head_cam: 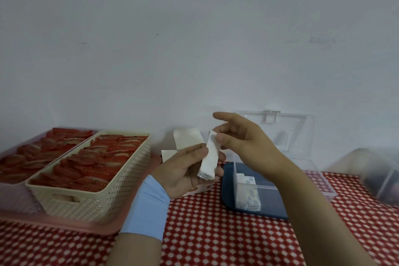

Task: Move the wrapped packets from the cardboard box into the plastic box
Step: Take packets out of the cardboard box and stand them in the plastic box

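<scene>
My left hand (183, 170) holds a stack of thin white wrapped packets (209, 158) upright above the table. My right hand (244, 144) pinches the top end of the front packet between thumb and fingers, index finger stretched out. Behind my left hand the cardboard box (186, 139) shows its open white flaps; its body is mostly hidden. To the right stands the clear plastic box (315, 176) with its lid raised against the wall. Several white and blue packets (248, 192) lie in its left compartment.
A dark blue tray (228, 190) lies under the plastic box. On the left, a cream perforated basket (90, 196) and a pink tray (64, 223) hold many red wrapped items. Another clear container (380, 175) sits at the far right. The tablecloth is red and white.
</scene>
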`<state>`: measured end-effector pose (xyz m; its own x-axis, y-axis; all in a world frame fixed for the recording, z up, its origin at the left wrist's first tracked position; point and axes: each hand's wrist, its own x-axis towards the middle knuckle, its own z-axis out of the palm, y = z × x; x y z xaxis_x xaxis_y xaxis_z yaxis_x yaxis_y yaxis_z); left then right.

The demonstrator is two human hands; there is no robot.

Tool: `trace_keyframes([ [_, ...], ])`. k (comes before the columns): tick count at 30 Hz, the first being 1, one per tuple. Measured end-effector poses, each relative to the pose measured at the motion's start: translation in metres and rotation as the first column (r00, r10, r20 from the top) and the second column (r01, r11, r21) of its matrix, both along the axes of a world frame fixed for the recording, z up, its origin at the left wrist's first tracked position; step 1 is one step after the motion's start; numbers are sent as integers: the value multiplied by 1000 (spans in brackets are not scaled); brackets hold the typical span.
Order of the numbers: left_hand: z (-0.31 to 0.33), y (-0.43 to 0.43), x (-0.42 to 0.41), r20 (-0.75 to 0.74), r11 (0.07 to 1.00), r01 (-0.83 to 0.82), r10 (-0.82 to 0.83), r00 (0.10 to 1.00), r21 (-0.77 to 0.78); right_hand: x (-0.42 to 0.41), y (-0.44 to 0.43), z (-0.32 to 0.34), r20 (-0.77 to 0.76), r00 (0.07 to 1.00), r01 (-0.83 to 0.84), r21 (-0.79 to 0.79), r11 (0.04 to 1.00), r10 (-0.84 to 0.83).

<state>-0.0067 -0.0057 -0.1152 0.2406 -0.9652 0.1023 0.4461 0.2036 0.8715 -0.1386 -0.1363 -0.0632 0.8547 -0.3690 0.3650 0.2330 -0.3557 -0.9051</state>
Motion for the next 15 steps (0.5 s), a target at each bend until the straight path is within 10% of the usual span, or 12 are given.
trace_keyframes([
  [11, 6, -8, -13, 12, 987, -159, 159, 987, 35, 5, -4, -5, -32, 975, 213, -160, 964, -220],
  [15, 8, -9, -10, -38, 978, -210, 211, 977, 8, -6, 0, 1, -158, 985, 5, -408, 913, -76],
])
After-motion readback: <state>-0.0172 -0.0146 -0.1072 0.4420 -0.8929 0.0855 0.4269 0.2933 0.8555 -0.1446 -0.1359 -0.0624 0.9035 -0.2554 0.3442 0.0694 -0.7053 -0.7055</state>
